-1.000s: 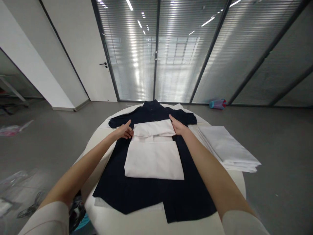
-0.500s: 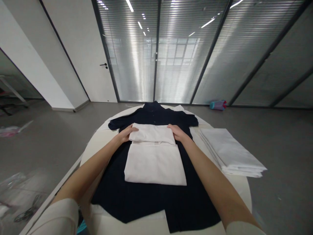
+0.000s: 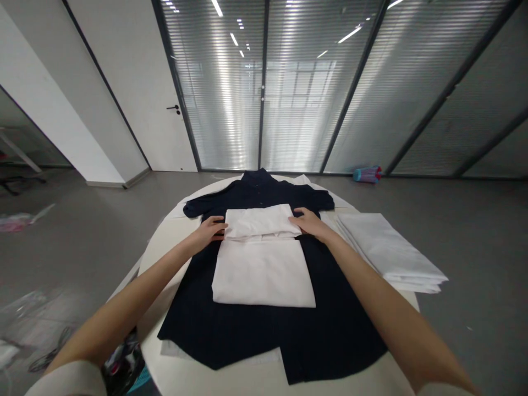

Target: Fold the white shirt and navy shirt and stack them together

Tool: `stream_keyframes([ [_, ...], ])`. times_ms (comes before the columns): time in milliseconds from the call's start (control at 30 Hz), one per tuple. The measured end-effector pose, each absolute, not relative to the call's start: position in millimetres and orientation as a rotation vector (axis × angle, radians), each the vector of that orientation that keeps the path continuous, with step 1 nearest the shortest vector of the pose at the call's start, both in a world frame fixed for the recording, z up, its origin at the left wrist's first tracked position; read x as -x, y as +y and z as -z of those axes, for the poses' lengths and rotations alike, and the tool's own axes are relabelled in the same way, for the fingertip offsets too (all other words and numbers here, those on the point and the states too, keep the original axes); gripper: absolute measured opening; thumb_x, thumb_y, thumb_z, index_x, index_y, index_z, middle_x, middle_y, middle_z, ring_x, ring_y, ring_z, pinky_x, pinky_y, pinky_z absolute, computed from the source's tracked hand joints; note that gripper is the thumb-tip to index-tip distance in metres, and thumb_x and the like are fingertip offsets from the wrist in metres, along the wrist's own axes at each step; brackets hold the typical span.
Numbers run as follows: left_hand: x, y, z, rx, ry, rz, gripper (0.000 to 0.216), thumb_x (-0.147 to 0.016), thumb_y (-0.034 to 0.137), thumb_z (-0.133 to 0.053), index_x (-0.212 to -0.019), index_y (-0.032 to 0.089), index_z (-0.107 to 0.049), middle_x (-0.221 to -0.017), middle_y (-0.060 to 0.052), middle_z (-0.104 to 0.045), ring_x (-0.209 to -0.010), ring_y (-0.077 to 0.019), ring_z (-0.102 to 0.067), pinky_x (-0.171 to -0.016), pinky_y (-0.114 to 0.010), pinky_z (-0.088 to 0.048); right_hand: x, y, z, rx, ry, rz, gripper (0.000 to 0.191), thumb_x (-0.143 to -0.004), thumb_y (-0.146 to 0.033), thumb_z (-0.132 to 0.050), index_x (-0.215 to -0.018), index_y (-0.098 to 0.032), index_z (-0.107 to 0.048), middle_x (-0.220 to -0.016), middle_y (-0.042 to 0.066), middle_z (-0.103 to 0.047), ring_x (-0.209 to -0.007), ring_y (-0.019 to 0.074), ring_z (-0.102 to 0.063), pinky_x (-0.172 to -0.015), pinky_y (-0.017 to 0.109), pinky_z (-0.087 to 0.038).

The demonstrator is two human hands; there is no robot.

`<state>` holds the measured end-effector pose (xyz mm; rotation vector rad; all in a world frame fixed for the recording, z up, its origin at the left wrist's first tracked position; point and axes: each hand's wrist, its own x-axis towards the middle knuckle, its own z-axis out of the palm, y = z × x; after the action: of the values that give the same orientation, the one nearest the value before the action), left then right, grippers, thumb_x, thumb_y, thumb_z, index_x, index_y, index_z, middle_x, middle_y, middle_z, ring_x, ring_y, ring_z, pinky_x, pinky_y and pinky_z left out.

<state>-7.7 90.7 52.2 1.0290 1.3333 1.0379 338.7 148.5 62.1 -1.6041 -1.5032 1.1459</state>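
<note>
A folded white garment (image 3: 263,269) lies on a dark navy shirt (image 3: 247,330) spread flat over a round white table (image 3: 198,374). Its far part is doubled over into a thick fold (image 3: 259,221). My left hand (image 3: 211,231) rests at the left end of that fold, fingers curled against its edge. At the right end, my right hand (image 3: 310,222) presses on the fold with its fingers laid over the cloth.
A stack of folded white cloth (image 3: 388,253) sits on the table's right side. Grey floor surrounds the table, with a small blue and pink object (image 3: 367,174) by the glass wall behind and plastic wrappers (image 3: 20,220) at the left.
Both hands slid slightly toward me along the ends of the fold, and the fold has bunched a little thicker. The garments have not shifted on the table.
</note>
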Motion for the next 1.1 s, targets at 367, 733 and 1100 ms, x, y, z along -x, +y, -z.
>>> stream_keyframes([
  [367, 16, -31, -46, -1.503, 1.213, -0.647, 0.068, -0.084, 0.05, -0.069, -0.137, 0.024, -0.037, -0.077, 0.004, -0.057, -0.068, -0.0147, -0.058, -0.06, -0.026, -0.044, -361, 12, -68, 1.874, -2.115, -1.244, 0.037, -0.097, -0.041, -0.052, -0.068, -0.018, -0.053, -0.063, 0.003, -0.061, -0.048, 0.012, -0.057, -0.038, 0.02, -0.039],
  [733, 18, -48, -32, -1.711, 1.213, -0.557, 0.043, -0.085, 0.049, -0.067, -0.113, 0.017, -0.072, -0.088, -0.004, -0.066, -0.071, -0.015, -0.055, -0.061, -0.025, -0.041, -367, -19, -46, 1.767, -2.271, -0.817, 0.039, -0.096, -0.032, -0.046, -0.059, -0.02, -0.044, -0.06, 0.001, -0.056, -0.061, 0.0155, -0.057, -0.057, 0.027, -0.034],
  [1100, -24, -12, -54, -2.564, 1.159, -0.68, 0.044, -0.101, 0.047, -0.045, -0.133, 0.021, -0.063, -0.146, -0.012, -0.053, -0.142, -0.0278, -0.041, -0.118, -0.046, -0.032, -317, -7, -40, 1.388, -2.463, 0.179, 0.061, -0.098, -0.05, -0.046, -0.149, -0.015, -0.046, -0.158, 0.019, -0.035, -0.148, 0.0384, -0.026, -0.115, 0.055, -0.029],
])
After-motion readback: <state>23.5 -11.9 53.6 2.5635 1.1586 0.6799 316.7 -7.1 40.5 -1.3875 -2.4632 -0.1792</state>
